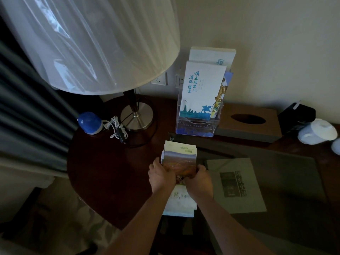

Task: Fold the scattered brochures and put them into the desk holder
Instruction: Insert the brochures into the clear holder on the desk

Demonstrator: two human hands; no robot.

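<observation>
A small stack of folded brochures (179, 159) lies on the dark wooden desk in front of me, its top one showing a brown and purple landscape. My left hand (161, 176) grips the stack's left edge and my right hand (198, 178) grips its right edge. Another pale brochure (181, 203) lies flat beneath my wrists. The clear acrylic desk holder (196, 126) stands farther back against the wall, with white brochures (203, 87) upright in its tiers.
A large lamp with a white shade (95, 45) and metal base (137, 116) stands at left. A blue device (90, 123) with a white cord lies beside it. A tissue box (248, 124) and white lidded cups (318, 131) are at right. A grey folder (237, 184) lies beside my right hand.
</observation>
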